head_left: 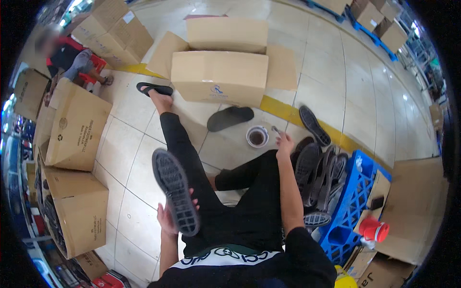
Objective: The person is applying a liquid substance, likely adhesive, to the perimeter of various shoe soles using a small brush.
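Observation:
My left hand [166, 217] is closed around the heel end of a dark grey shoe sole [176, 192]. The sole is tilted over my left thigh, its ribbed, hollowed side facing up. To the right, my right hand [285, 142] pinches a small grey-tipped tool [275, 129], whose exact kind is too small to make out. Just left of that hand, a white cup [249, 138] holding dark brown liquid stands on the floor. Beyond the cup lies a loose sole [230, 118], smooth side up. Several more soles [308, 165] are bunched beside my right forearm.
An open carton [219, 77] stands ahead. Another sole [314, 126] lies near the yellow floor line. On the right are a blue plastic pallet [353, 192] and a red-lidded container [374, 229]. Cartons [77, 126] line the left, where another person [72, 58] sits farther back.

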The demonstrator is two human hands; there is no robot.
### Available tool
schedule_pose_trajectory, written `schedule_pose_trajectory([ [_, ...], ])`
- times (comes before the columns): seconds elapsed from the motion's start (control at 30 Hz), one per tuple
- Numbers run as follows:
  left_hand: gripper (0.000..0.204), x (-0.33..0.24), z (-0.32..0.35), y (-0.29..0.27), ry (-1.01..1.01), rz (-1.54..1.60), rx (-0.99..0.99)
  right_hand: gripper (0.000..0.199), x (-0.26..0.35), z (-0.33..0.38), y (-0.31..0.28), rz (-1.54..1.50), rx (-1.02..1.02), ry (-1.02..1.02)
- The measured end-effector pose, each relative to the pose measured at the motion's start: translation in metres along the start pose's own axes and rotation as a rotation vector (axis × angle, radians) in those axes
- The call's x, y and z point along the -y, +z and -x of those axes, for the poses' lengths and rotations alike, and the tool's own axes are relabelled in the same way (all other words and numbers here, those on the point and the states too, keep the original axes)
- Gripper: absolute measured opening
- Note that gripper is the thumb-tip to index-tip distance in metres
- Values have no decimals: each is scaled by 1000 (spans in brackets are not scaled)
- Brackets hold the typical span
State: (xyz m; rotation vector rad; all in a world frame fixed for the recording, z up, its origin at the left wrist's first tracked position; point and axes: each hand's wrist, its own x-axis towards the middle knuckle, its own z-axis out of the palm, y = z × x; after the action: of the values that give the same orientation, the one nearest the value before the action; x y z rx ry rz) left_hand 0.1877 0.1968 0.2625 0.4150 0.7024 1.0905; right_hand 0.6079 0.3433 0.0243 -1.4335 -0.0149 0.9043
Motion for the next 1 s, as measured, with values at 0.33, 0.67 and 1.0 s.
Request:
schedule_pose_trajectory([
  [0.33,76,44,-114,33,-341,35,459,15,95,205,3,-458,502,170],
  [0.67,72,61,-111,12,-334,-70,570,18,122,250,81,90,748,-185],
  [1.0,68,62,-104,12,-306,-80,603,18,123,262,104,191,812,-267],
])
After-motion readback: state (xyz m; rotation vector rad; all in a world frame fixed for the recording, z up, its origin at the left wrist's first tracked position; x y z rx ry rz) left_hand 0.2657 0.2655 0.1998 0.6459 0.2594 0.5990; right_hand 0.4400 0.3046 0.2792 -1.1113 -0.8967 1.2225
